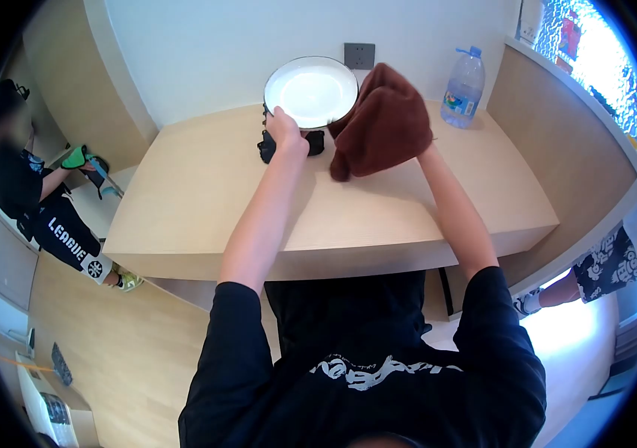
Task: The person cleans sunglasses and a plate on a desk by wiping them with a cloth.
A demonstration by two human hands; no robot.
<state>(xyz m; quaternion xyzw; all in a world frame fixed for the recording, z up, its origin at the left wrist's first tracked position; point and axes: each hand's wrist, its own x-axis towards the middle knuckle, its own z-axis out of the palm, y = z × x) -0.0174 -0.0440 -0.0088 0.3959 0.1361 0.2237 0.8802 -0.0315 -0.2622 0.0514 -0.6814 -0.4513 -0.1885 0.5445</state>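
Observation:
A white plate [311,91] with a dark rim is tilted up above the back of the desk. My left hand [287,131] is closed on its lower left edge, with the thumb on the front face. A dark brown cloth [386,123] hangs over my right hand and touches the plate's right edge. The cloth hides the fingers of that hand, and only the wrist shows below it. Under the plate lies a black object [267,148], partly covered, whose kind I cannot make out.
A clear plastic bottle [462,88] with a blue cap stands on the wooden desk [206,201] at the back right. A grey wall socket [359,56] is behind the plate. A wooden partition [557,127] bounds the right. Another person [50,194] stands at the left.

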